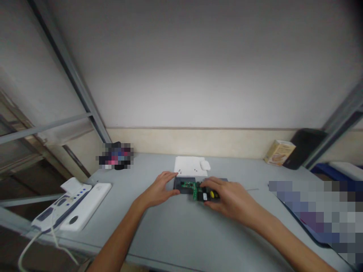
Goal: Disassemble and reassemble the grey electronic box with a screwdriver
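Note:
My right hand (228,196) is closed around a small black part with a yellow spot (214,194). A green circuit board (195,191) is joined to or lies against that part, and reaches out to the left. Beneath them is a flat dark grey panel (177,185), partly covered by the board and my hand. At the panel's left edge is my left hand (161,190), its thumb and fingers apart and nothing held between them. Several tiny dark screws or bits (179,172) lie on a white sheet (190,164) just behind the panel.
A white power strip (62,206) with cables and a white slab-like device (87,207) lie on the left. At the back right a yellow box (279,153) leans near a black case (304,147). A thin rod (252,189) lies right of my right hand on the grey table (170,238).

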The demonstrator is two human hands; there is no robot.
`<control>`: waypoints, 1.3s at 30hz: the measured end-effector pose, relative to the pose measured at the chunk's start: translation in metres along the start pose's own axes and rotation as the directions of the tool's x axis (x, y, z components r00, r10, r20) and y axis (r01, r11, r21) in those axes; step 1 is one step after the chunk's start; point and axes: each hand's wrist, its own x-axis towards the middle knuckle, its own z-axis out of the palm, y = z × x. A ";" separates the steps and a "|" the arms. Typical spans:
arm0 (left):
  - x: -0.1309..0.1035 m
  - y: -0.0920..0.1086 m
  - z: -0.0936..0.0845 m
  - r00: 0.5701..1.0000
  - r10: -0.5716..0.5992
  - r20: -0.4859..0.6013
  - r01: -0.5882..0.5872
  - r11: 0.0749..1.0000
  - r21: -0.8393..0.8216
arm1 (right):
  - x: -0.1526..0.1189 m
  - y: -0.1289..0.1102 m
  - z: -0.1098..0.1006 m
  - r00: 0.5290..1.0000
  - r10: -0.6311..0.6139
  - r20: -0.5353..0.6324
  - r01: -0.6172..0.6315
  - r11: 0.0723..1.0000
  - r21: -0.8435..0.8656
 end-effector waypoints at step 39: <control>-0.001 -0.009 0.006 0.994 -0.105 -0.019 0.100 0.978 -0.184 | 0.040 0.018 0.046 0.999 -0.041 -0.011 0.040 0.997 -0.070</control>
